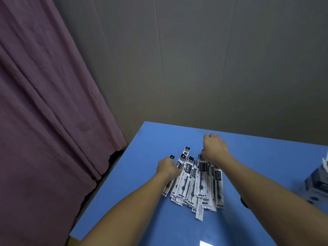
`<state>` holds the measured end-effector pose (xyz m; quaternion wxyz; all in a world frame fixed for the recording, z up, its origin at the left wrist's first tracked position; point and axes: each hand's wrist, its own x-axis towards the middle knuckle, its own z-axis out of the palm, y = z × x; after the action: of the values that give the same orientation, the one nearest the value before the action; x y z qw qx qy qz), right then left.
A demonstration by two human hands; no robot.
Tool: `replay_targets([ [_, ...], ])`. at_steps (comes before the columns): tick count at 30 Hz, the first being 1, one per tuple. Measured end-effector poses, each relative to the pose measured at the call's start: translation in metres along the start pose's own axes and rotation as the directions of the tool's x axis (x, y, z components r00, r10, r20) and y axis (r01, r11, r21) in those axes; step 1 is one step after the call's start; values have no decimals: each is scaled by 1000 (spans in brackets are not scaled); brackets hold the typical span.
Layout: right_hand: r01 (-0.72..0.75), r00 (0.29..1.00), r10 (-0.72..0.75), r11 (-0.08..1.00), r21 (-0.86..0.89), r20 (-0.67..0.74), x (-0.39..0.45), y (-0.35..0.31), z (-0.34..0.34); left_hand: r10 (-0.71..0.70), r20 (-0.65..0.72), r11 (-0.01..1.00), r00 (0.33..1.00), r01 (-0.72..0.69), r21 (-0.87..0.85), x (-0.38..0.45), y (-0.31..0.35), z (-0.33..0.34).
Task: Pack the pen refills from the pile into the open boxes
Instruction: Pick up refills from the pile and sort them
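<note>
Pile of pen refills in clear-and-white plastic sleeves with black printed labels point(195, 181) lay mid-width on the flat blue table point(266, 157), nearer its far edge than the near one. Long axes ran roughly from near edge to far edge, fanned slightly at the far ends. Left hand point(167, 166) sat at the pile's left flank, fingers curled in among the sleeves; whether it actually gripped any could not be told. Right hand point(213, 147) was at the pile's far end, fingers curled under and hidden, grasp uncertain. Both hands touched the pile. Grey-and-white printed boxes point(317, 181) stood at the table's right edge, closer to the right arm.
</note>
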<state>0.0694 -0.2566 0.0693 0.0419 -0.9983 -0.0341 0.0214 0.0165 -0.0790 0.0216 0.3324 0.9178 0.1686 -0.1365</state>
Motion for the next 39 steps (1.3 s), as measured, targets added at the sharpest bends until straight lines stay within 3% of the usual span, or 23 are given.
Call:
replay_targets([
  [7,9,1000,-9,1000,8,11,0,-4,0,-32,59,986,998,41,-162,-4,1,4],
  [15,28,1000,-28,999,27,11,-4,-8,3,24,41,999,999,-25,22,-14,11,19],
  [22,17,1000,-18,999,35,14,-5,-1,2,-29,14,981,999,26,190,-23,25,23],
  [35,28,999,-28,999,35,18,-8,9,5,-80,-37,979,996,86,185,-25,33,22],
  [39,25,999,-26,999,26,31,-7,10,6,-117,37,989,992,113,97,-19,32,14],
])
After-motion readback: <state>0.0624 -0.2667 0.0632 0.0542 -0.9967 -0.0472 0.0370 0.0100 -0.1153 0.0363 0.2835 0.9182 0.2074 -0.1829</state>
